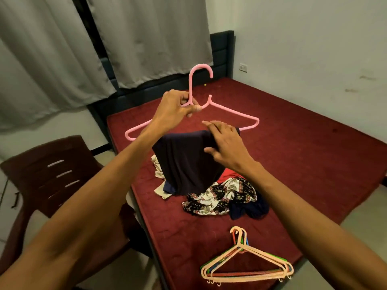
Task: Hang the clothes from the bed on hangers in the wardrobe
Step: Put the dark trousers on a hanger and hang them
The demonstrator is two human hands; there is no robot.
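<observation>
My left hand (176, 106) grips a pink hanger (232, 113) at the base of its hook and holds it up over the bed. A dark navy garment (184, 162) hangs folded over the hanger's lower bar. My right hand (225, 144) rests on the top fold of that garment, fingers spread and lightly bent. Below it, a pile of clothes (222, 197) lies on the red mattress (303, 155): a floral piece, a red one, a cream one and dark ones. A stack of several coloured hangers (247, 264) lies near the mattress's front corner. No wardrobe is in view.
A dark brown plastic chair (48, 170) stands left of the bed. Grey curtains (146, 38) hang behind the dark headboard (223, 53). A white wall with a socket (243, 67) runs along the bed's right side. Tiled floor shows at front right.
</observation>
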